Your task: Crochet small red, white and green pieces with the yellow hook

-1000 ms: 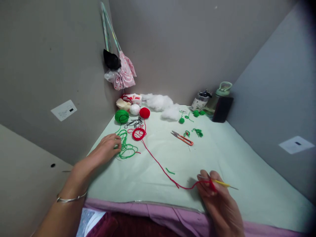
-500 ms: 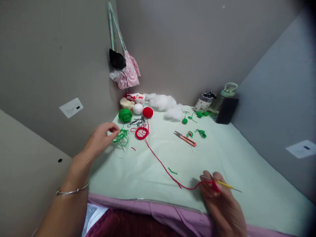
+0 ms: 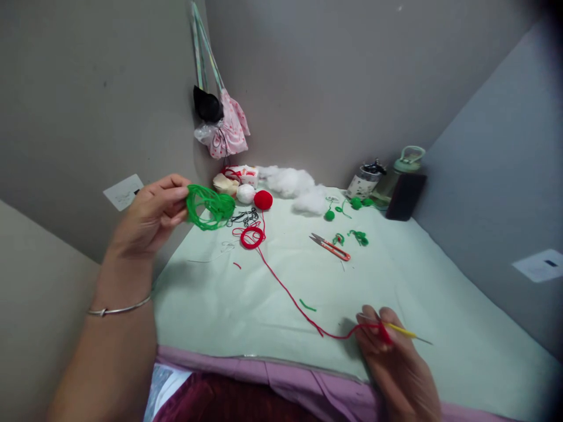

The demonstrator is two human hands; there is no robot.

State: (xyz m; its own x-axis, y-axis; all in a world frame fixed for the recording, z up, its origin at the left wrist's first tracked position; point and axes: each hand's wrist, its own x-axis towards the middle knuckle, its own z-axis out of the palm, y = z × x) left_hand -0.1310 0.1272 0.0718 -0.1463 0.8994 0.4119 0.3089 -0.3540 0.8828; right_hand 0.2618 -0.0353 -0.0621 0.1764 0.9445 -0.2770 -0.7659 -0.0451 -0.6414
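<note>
My left hand [image 3: 160, 208] pinches a loose bundle of green yarn [image 3: 204, 220] between thumb and fingers, raised above the left side of the table. Behind the loops the green yarn ball [image 3: 227, 206] is partly covered. Low on the right, my right hand [image 3: 391, 351] is closed around a yellow-handled crochet hook [image 3: 402, 331] and a small red crocheted piece [image 3: 384, 333]. Red yarn [image 3: 288, 293] runs from this piece across the cloth to a red ring [image 3: 252, 238], near the red yarn ball [image 3: 263, 200].
Orange thread snips [image 3: 329, 247] lie mid-table beside small green crocheted pieces [image 3: 359, 237]. White stuffing [image 3: 290, 183] lies along the back wall. A pen cup [image 3: 363, 183], a green bottle [image 3: 387, 181] and a dark phone [image 3: 406, 197] stand back right. A pink bag [image 3: 231, 129] hangs on the left.
My left hand has gathered the tangled green yarn off the table and lifted it up. My right hand stays in place with the hook and red piece.
</note>
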